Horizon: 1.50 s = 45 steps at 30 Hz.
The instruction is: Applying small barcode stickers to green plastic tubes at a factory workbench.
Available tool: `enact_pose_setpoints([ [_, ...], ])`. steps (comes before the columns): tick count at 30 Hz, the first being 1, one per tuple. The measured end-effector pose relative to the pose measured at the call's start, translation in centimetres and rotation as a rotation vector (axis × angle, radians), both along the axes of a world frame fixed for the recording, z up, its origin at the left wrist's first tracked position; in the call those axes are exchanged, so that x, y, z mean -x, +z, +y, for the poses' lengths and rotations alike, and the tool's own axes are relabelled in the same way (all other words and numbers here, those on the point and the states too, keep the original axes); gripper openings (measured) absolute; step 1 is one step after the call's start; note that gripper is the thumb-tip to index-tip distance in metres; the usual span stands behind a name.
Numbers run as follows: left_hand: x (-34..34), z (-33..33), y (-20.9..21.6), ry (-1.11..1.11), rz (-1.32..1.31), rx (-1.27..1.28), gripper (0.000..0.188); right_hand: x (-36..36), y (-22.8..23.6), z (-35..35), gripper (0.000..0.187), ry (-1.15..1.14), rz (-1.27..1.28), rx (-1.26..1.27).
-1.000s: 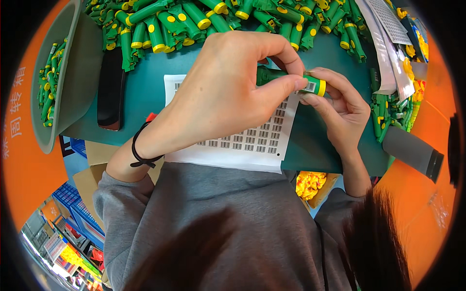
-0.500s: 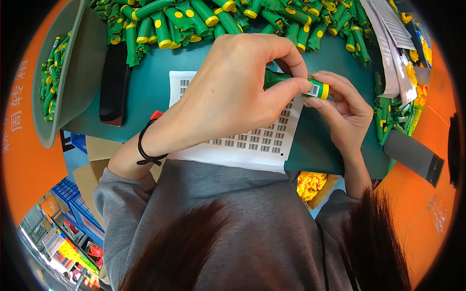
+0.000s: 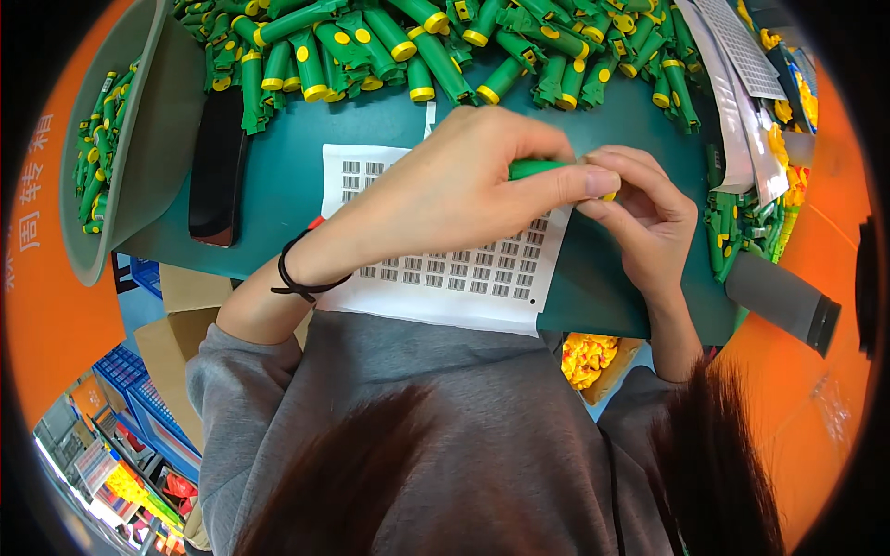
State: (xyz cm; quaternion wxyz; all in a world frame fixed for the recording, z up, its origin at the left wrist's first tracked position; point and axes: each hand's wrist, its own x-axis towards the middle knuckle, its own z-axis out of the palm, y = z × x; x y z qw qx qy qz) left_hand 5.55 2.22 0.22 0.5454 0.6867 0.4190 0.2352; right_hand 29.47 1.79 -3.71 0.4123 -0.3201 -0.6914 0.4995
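Observation:
Over the label sheet, a small green plastic tube with a yellow end is held between both hands. My left hand reaches across from the left, its fingers curled around the tube and its thumb lying along it. My right hand closes its thumb and fingers on the yellow end. Most of the tube is hidden behind my left thumb and fingers. Below lies a white sheet of small barcode labels, partly covered by my left forearm.
Many green tubes with yellow ends are heaped along the table's far side. At the left stand a grey bin of similar pieces and a black slab. To the right are more label sheets and a grey cylinder.
My left thumb has moved over the tube's barcode label, hiding it and most of the yellow end. Both hands have shifted slightly, staying together on the tube.

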Motion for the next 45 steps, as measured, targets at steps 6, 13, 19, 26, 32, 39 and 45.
enact_pose_setpoints([
  [6, -1.4, -2.3, -0.6, -0.155, -0.028, -0.017, 0.026, 3.5, 1.3, 1.5, 0.104, 0.103, 0.309, 0.203],
  [13, -1.4, -4.5, -1.8, -0.05, 0.009, -0.255, 0.024, 6.1, 1.0, 0.7, 0.089, 0.116, 0.12, 0.115],
  [19, 1.9, -4.5, -0.6, 0.098, -0.172, -0.225, 0.037, 4.0, 0.0, 1.1, 0.061, 0.167, 0.108, 0.025],
  [26, 4.6, -4.7, -0.3, 0.228, -0.134, -0.498, 0.035, 4.3, 0.8, -0.7, 0.045, 0.173, -0.01, -0.023],
  [32, 4.3, -5.0, -2.1, 0.328, -0.134, -0.796, 0.034, 5.4, 1.1, -1.4, 0.039, 0.087, 0.012, -0.116],
  [39, 3.2, -5.0, -2.0, 0.356, -0.23, -0.733, 0.034, 5.4, 1.6, -2.5, 0.04, 0.018, -0.013, -0.168],
  [45, 8.8, -5.4, 1.1, 0.447, 0.036, -0.821, 0.03, 5.1, 2.2, -0.8, 0.049, -0.034, -0.116, -0.304],
])
